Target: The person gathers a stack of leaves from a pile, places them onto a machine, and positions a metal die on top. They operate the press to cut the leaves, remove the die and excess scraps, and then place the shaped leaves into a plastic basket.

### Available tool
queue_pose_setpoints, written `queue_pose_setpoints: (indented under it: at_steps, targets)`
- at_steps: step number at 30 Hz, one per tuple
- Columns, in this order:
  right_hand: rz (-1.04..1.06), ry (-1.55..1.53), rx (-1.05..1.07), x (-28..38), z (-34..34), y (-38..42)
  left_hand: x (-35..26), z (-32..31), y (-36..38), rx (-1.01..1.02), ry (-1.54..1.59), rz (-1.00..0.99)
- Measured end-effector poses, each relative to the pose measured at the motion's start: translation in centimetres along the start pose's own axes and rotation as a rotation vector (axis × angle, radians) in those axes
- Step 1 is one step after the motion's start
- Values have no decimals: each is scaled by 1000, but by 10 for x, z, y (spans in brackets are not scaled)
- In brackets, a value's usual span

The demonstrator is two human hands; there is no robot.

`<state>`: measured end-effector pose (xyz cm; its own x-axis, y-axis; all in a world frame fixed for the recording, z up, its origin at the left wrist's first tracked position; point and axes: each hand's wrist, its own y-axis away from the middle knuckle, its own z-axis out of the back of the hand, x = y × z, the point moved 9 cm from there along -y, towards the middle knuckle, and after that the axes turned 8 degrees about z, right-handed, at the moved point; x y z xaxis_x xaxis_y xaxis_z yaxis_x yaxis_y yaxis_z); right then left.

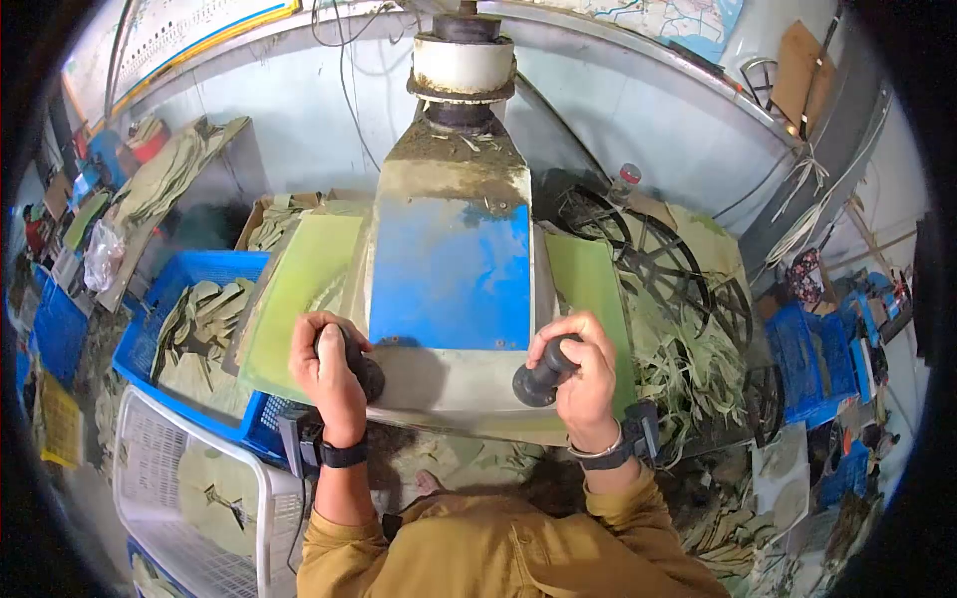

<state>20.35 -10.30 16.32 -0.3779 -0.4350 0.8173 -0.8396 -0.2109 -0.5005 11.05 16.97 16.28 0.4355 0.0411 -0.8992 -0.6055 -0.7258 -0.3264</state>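
My left hand [327,367] is wrapped round a black knobbed handle [367,379] at the front left of a press head. On the front right, my right hand [586,377] grips a matching black handle [535,386], its fingers curled over the top. Between the hands lies the press head's worn blue top panel [449,279], with a pale metal front edge. Beneath the head, a yellow-green board [304,289] shows on both sides. Whatever lies directly under the head is hidden.
A blue crate [140,351] of cut pale-green pieces stands left, with a white basket [128,453] before it. Right of the press, stringy green scraps [688,384] hang beside a black spoked wheel [663,254]. A column [465,65] rises behind the head.
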Motion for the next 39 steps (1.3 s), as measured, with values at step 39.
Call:
queue_pose_setpoints:
  at_steps: [39]
  targets:
    - [231,911,540,-74,-81,54,148,155,17,-135,326,715]
